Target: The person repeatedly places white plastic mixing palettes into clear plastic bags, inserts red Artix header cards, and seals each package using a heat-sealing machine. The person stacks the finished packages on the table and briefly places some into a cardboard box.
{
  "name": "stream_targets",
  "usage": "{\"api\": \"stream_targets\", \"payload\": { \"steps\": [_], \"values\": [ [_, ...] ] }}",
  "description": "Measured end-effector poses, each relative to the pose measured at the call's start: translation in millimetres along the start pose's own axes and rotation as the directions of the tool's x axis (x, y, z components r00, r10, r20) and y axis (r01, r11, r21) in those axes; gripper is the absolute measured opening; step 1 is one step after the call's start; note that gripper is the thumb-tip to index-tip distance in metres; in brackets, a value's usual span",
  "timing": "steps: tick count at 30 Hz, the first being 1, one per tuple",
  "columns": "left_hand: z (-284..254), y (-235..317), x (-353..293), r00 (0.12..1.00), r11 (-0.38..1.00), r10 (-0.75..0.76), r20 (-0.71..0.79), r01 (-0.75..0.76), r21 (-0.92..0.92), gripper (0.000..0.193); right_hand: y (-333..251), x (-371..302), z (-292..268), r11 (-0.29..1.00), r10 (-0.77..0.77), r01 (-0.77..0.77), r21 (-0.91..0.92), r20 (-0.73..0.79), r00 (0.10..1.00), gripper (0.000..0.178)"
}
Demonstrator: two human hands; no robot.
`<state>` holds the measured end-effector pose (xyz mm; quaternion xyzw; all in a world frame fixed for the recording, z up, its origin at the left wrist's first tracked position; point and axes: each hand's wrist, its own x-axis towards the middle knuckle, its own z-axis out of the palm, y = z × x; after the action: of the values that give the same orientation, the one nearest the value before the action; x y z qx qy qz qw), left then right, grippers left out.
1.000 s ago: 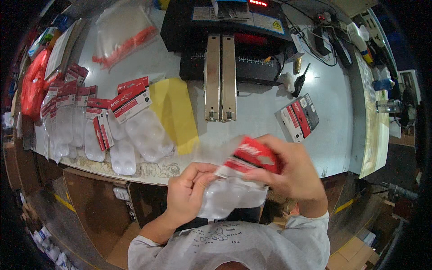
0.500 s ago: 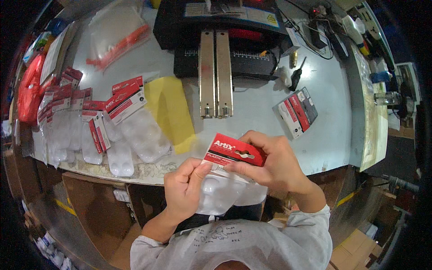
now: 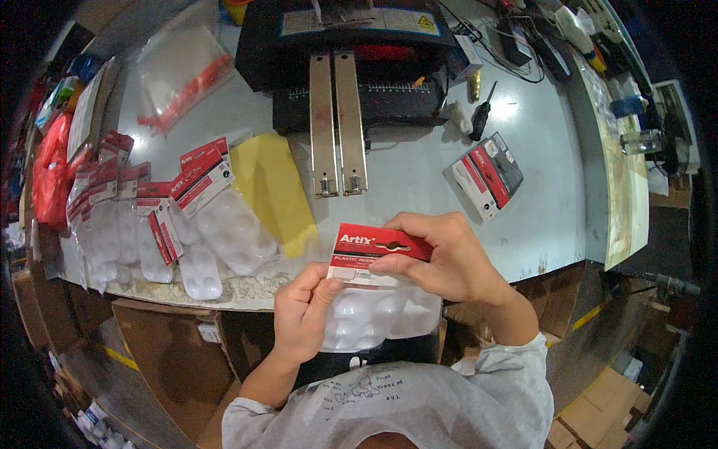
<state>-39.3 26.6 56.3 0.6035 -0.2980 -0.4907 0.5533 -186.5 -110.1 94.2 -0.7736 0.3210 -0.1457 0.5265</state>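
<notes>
Between my hands, in front of the table's near edge, is a packaged white plastic paint palette (image 3: 366, 314) with a red and white header card (image 3: 351, 258) along its top. My left hand (image 3: 303, 310) pinches the card's lower left corner between thumb and fingers. On the other side my right hand (image 3: 445, 258) grips the card's right part, thumb in front and fingers behind. The palette's round wells hang below the card. Several packaged palettes (image 3: 235, 232) with similar cards lie in an overlapping group on the table at the left.
A black machine (image 3: 344, 37) with two metal bars (image 3: 334, 127) stands at the back. Beside the palettes lies a yellow sheet (image 3: 273, 187). Clear bags (image 3: 183, 71) lie at the back left. A stack of header cards (image 3: 488, 176) and a black screwdriver (image 3: 482, 120) lie at right.
The held package has turned to sit more level and shifted slightly left. Both hands keep their grip on the card. The whole view has shifted a little.
</notes>
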Motion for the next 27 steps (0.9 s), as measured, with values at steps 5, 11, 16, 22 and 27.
{"api": "stream_targets", "payload": {
  "steps": [5,11,16,22,27],
  "values": [
    [-4,5,0,0.994,0.995,-0.102,0.05,0.1,0.028,0.017,2,-4,0,0.999,0.043,-0.043,0.026,0.004,0.999,0.024],
    [-3,9,-5,0.999,0.99,-0.033,0.003,0.032,0.135,0.018,-4,-5,-2,0.996,-0.007,0.01,-0.094,0.025,1.0,0.025],
    [-5,2,-4,0.981,0.979,0.108,-0.161,-0.076,0.192,0.019,2,-5,-8,0.998,0.005,-0.008,-0.065,-0.048,0.999,0.022],
    [-12,-10,2,0.955,0.999,0.033,-0.294,-0.026,0.028,0.022,20,-19,0,0.793,0.423,-0.491,0.36,0.255,0.87,0.019],
    [-19,-18,3,0.97,0.99,-0.002,-0.243,0.037,0.138,0.026,30,-19,12,0.681,0.451,-0.546,0.487,0.309,0.838,0.02]
  ]
}}
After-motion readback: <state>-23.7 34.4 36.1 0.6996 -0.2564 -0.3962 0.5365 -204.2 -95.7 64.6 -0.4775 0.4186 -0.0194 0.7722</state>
